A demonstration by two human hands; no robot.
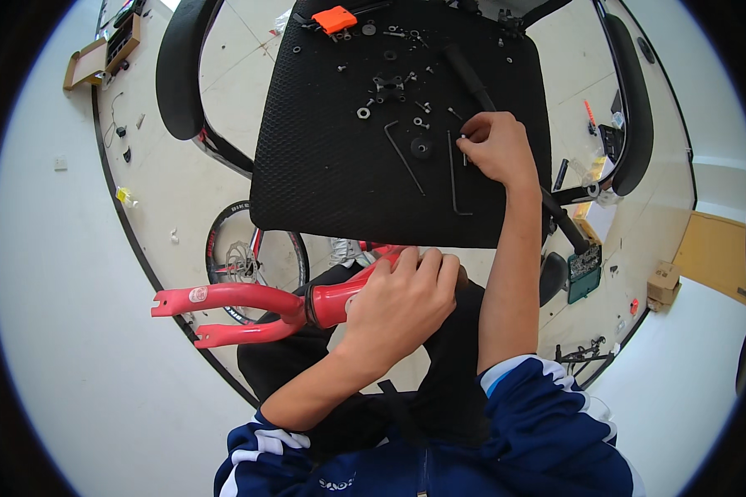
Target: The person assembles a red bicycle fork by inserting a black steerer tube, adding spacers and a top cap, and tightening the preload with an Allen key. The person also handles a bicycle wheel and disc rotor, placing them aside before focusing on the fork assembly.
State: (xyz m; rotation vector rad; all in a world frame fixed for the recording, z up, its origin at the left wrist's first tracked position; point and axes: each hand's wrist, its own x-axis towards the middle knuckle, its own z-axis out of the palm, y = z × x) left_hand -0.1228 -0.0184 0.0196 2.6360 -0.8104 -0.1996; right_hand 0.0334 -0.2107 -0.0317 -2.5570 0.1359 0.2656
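Observation:
My left hand (404, 294) is wrapped round the head tube of a red bicycle frame (375, 258) over my lap. A red fork (249, 298) runs out from that tube to the left, its two slotted ends pointing left. Over the right side of the black chair seat (331, 190), my right hand (497, 147) pinches a small silver metal piece (464, 153), mostly hidden by the fingers. Beside that hand lie an L-shaped hex key (452, 178) and a black handle (467, 76). Another hex key (404, 157) and a round black cap (421, 148) are farther left.
Several bolts, a nut (363, 113), a black clamp plate (389, 89) and an orange piece (334, 19) are spread over the seat. Armrests (181, 74) flank it. A bicycle wheel (255, 257) is below left, and a green case (584, 277) lies on the floor at right.

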